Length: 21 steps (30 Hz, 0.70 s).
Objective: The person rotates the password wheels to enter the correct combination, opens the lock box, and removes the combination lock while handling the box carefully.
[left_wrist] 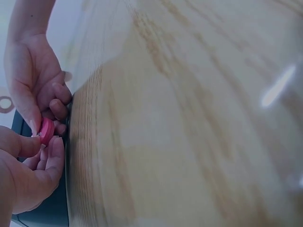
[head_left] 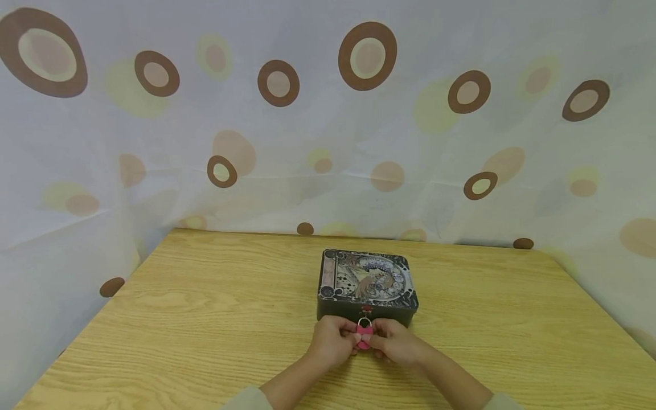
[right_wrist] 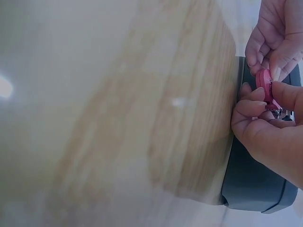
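A pink padlock (head_left: 364, 329) with a silver shackle is held at the front of a dark, decorated tin box (head_left: 370, 279). My left hand (head_left: 330, 340) pinches the lock body from the left, thumb on its face. From the other side, my right hand (head_left: 401, 343) grips the same body between thumb and curled fingers. The shackle points up, its top right at the small clasp (head_left: 366, 310) on the box front. In the right wrist view, the padlock (right_wrist: 263, 82) shows edge-on between both hands' fingertips, with metal parts visible beside it. The box lid lies closed.
The box stands on a wood-grain table (head_left: 230, 296), near its middle. Behind and around the table hangs a pale sheet (head_left: 287, 136) patterned with brown, yellow and pink ovals. Light sleeves (head_left: 248, 400) cover the forearms at the lower edge.
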### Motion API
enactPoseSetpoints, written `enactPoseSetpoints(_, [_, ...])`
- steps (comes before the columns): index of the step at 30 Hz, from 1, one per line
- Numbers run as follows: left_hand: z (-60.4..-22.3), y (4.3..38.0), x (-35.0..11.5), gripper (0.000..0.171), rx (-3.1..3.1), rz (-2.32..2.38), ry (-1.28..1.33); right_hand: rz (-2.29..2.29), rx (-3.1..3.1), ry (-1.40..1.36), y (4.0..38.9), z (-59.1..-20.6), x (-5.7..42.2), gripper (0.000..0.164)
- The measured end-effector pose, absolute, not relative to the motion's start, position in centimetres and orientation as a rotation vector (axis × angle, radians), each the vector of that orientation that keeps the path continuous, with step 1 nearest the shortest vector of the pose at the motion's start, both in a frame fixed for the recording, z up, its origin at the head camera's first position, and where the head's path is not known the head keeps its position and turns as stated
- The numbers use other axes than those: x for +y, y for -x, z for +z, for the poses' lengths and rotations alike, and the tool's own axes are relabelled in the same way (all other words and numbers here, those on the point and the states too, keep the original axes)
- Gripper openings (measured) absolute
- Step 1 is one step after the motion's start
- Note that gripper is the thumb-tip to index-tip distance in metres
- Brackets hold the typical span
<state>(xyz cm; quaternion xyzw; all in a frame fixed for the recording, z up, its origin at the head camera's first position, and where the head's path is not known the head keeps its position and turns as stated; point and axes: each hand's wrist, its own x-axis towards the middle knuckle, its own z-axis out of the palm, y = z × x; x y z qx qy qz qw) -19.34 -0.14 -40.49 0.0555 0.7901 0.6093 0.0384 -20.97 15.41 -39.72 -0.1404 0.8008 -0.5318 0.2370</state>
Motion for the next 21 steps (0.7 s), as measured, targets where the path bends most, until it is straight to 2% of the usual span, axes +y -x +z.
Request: enactPoseSetpoints(21, [-40.71,19.4,-0.11,0.006,2.466,1.878,-0.211,-1.395,2.247,0.377,20.95,-39.15,15.28,0.014])
